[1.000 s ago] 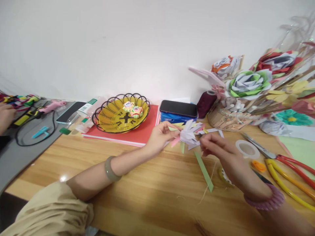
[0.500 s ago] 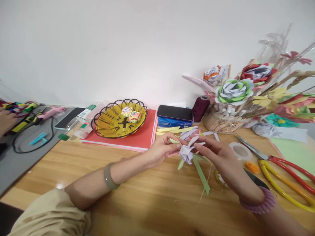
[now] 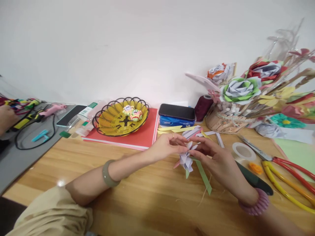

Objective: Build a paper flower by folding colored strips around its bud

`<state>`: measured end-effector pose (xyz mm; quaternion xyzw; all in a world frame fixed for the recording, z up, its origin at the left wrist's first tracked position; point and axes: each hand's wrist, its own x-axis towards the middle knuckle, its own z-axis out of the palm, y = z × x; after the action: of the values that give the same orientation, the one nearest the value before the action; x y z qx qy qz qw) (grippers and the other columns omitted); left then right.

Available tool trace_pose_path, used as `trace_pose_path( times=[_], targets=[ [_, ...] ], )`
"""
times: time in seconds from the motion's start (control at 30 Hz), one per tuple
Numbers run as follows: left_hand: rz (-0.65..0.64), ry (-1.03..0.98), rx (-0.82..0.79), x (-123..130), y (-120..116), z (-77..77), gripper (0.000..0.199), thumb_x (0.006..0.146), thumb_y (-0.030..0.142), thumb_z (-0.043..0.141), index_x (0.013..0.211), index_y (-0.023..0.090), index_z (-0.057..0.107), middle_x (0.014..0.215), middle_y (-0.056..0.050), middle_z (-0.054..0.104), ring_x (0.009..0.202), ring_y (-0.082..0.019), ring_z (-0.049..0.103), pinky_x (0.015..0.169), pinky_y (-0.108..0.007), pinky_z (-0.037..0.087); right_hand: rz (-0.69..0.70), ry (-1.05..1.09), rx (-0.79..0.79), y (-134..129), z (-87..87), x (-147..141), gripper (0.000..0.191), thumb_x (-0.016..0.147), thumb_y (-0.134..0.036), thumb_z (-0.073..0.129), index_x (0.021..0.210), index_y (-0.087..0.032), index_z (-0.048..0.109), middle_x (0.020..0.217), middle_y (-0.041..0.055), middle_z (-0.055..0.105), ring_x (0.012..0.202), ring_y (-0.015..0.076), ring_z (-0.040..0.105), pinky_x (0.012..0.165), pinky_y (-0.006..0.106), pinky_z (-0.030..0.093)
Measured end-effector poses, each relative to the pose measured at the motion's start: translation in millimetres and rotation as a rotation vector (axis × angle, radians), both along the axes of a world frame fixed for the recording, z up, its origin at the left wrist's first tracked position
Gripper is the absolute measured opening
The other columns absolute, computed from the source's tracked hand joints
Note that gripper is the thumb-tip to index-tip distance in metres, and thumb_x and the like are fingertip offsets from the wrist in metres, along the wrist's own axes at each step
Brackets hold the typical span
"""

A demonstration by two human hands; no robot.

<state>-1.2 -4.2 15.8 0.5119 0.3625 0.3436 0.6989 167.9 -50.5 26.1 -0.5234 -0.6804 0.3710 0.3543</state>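
Brought in to the white paper flower [image 3: 186, 161] since a second ago with the right hand [image 3: 214, 157], then standing a little off it. Pinching its upper petals now between narrowed fingertips of both that hand and the left hand [image 3: 167, 148], the tips almost meeting above the wooden table [image 3: 137, 196]. Trailing just below and to the right: a pale green strip [image 3: 204, 178]. Scattered just beyond the fingers: yellow strips [image 3: 169, 129] and lilac strips [image 3: 192, 132]. Behind those, a phone [image 3: 177, 111] on a blue packet [image 3: 169, 121]. Right of the right hand, a tape roll [image 3: 253, 156], an orange curl [image 3: 255, 168] and red-handled scissors [image 3: 274, 159]. Farther left, a yellow basket [image 3: 107, 123] on red paper [image 3: 145, 139], holding two small flowers [image 3: 134, 113]. At the far left, another person's hand [image 3: 7, 118].
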Motion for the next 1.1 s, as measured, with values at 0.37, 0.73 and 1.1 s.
trace_pose_path(
  times=[0.37, 0.73, 1.1],
  targets=[
    [0.008, 0.049, -0.022, 1.2, 0.3, -5.1, 0.016, 0.059, 0.017, 0.070, 0.072, 0.010, 0.064, 0.059, 0.000, 0.063, 0.054, -0.009, 0.057, 0.059, -0.023, 0.046, 0.034, 0.131, -0.143, 2.7, -4.8, -0.9, 0.027, 0.079, -0.040, 0.057, 0.097, -0.020, 0.051, 0.081, 0.0043, 0.069, 0.075, 0.0195, 0.064, 0.068, 0.031, 0.048],
    [0.127, 0.116, 0.096, 3.3, -0.1, -10.8, 0.007, 0.062, 0.009, 0.061, 0.069, 0.010, 0.063, 0.067, -0.002, 0.065, 0.062, -0.010, 0.059, 0.067, -0.024, 0.047, -0.035, -0.031, -0.093, 5.9, -7.0, -1.8, 0.013, 0.079, -0.032, 0.052, 0.076, -0.019, 0.054, 0.071, -0.0005, 0.061, 0.061, 0.0151, 0.057, 0.059, 0.028, 0.044],
    [-0.056, 0.226, 0.165, -0.4, -4.0, -13.0, 0.027, 0.066, 0.027, 0.065, 0.088, 0.011, 0.066, 0.067, -0.004, 0.065, 0.050, -0.010, 0.055, 0.041, -0.018, 0.038, -0.024, -0.015, -0.039, 3.4, -9.1, -4.2, 0.023, 0.080, -0.041, 0.053, 0.084, -0.019, 0.061, 0.083, 0.0041, 0.068, 0.076, 0.0203, 0.063, 0.068, 0.032, 0.049]
  ],
)
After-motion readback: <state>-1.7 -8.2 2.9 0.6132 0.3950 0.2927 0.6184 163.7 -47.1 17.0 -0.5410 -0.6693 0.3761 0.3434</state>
